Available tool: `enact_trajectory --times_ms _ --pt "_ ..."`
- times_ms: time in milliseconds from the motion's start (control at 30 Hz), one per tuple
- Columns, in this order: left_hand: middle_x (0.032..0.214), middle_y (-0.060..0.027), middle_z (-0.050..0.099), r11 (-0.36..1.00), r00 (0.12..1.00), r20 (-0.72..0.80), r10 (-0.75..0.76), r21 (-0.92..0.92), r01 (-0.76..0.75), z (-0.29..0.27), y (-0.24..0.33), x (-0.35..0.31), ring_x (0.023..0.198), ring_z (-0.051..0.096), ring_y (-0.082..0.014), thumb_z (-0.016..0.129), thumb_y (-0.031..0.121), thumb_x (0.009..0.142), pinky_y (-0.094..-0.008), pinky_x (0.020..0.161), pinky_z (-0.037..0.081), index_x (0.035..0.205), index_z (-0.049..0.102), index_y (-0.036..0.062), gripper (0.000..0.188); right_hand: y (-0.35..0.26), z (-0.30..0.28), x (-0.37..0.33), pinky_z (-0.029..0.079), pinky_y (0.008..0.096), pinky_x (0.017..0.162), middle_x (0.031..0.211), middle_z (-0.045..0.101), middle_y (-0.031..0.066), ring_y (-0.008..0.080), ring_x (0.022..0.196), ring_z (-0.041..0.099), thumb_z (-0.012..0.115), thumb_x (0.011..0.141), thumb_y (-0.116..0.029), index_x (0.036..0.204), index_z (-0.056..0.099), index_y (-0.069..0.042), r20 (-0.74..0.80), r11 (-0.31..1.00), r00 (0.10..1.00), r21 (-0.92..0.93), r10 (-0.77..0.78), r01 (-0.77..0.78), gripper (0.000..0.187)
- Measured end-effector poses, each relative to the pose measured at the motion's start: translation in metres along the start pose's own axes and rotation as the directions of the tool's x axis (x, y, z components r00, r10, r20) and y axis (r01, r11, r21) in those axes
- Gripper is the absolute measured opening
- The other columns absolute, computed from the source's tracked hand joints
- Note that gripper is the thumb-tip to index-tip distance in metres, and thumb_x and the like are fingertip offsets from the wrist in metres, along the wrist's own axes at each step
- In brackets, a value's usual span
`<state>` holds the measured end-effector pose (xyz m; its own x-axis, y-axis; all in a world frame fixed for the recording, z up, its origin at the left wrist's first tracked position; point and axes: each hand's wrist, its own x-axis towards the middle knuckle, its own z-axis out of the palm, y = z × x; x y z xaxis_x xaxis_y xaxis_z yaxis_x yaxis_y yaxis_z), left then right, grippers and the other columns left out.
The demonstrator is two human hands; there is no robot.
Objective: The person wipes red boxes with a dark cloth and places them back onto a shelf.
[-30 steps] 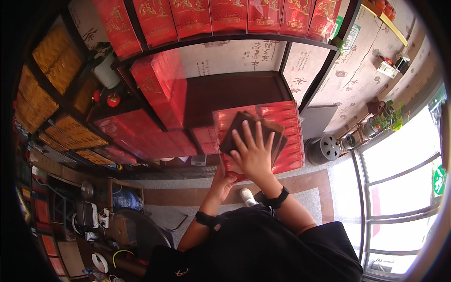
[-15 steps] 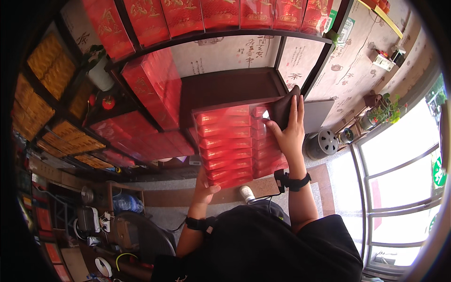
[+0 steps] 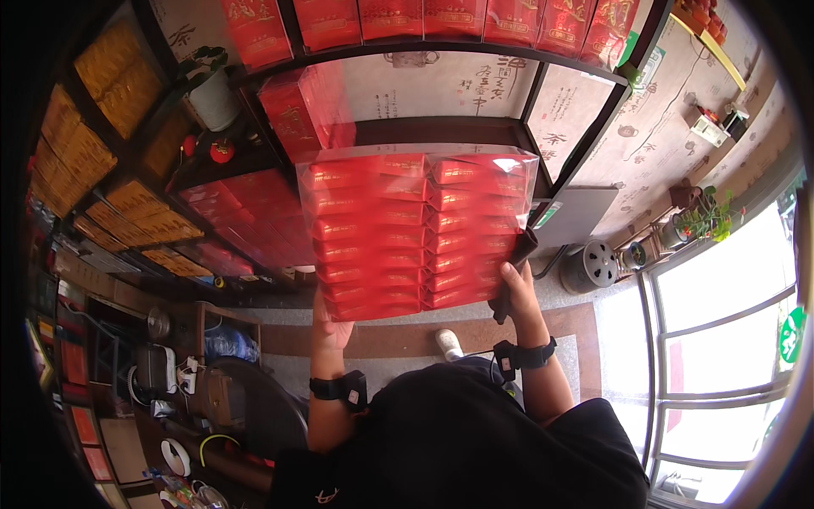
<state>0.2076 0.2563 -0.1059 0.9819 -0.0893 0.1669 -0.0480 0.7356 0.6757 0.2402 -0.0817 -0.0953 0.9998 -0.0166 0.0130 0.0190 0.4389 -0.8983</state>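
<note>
A large clear-wrapped pack of red packets [image 3: 369,229] with gold print, stacked in two columns, is held up before the shelf. My left hand [image 3: 333,329] grips its lower left corner; most of the fingers are hidden behind the pack. At the lower right side, my right hand [image 3: 519,293] is closed on a dark brown cloth [image 3: 526,246] and presses it against the pack, thumb in front. The cloth's folds stick out above and below that hand. Both wrists wear black straps with small devices.
Behind the pack is a dark shelf [image 3: 441,131] with another red pack [image 3: 292,114] at its left. Red boxes [image 3: 390,19] line the shelf above. To the left stand a potted plant [image 3: 210,97] and yellow packs [image 3: 119,76]. A grey bin [image 3: 588,267] is at the right.
The pack has come up and turned to face me more squarely, covering more of the shelf. My right hand and the cloth have gone from its upper right corner down to its lower right side.
</note>
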Motion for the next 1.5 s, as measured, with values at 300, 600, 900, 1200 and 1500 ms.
enact_trajectory --times_ms 300,600,900,1200,1500 --pt "0.154 -0.0055 0.036 0.988 0.971 -0.189 0.149 -0.013 -0.154 0.039 -0.035 -0.034 0.141 0.035 -0.0284 0.081 0.045 0.073 -0.0485 0.115 0.032 0.151 0.030 0.0118 0.099 0.064 0.068 -0.059 0.029 0.0382 0.113 0.146 0.042 0.0083 0.0203 0.135 0.039 0.063 0.094 -0.030 0.150 0.028 -0.004 0.232 0.990 0.969 0.088 0.088 -0.111 0.071" --pt "0.143 -0.0062 0.046 0.914 0.902 -0.220 0.372 0.253 -0.316 -0.042 0.013 -0.124 0.132 0.044 -0.0262 0.084 0.005 0.067 -0.0439 0.112 0.035 0.145 0.039 0.0058 0.091 0.010 0.120 -0.037 0.049 0.0411 0.088 0.123 0.059 0.0146 0.0301 0.102 0.061 0.044 0.097 -0.055 0.135 0.047 -0.002 0.127 0.952 0.990 0.292 0.059 -0.094 0.065" --pt "0.118 -0.0096 0.064 0.606 0.885 -0.242 0.398 0.793 -0.055 0.030 0.068 -0.202 0.111 0.060 -0.0218 0.083 0.004 0.073 -0.0367 0.095 0.050 0.117 0.063 0.0002 0.048 0.014 0.163 -0.058 0.043 0.0372 0.094 0.114 0.061 0.0129 0.0215 0.109 0.055 0.054 0.100 -0.026 0.131 0.052 0.003 0.560 0.919 0.828 -0.341 0.028 0.199 0.043" --pt "0.112 -0.0125 0.069 -0.173 0.833 -0.091 0.545 0.960 0.218 0.082 0.052 -0.241 0.104 0.066 -0.0244 0.088 0.011 0.066 -0.0380 0.086 0.056 0.110 0.066 0.0055 0.049 0.009 0.202 -0.050 0.045 0.0293 0.090 0.111 0.065 0.0082 0.0159 0.101 0.059 0.062 0.095 -0.018 0.121 0.057 0.005 0.547 0.971 0.808 0.041 -0.218 0.234 0.035" --pt "0.112 -0.0176 0.071 -0.037 0.330 -0.123 0.936 0.897 0.441 0.148 -0.008 -0.262 0.102 0.070 -0.0286 0.090 0.020 0.058 -0.0350 0.089 0.054 0.113 0.064 0.0014 0.064 -0.023 0.225 -0.079 0.030 0.0508 0.116 0.144 0.052 0.0099 0.0327 0.139 0.042 0.078 0.074 -0.020 0.134 0.054 -0.006 0.988 0.751 -0.046 0.141 -0.146 0.645 0.066"
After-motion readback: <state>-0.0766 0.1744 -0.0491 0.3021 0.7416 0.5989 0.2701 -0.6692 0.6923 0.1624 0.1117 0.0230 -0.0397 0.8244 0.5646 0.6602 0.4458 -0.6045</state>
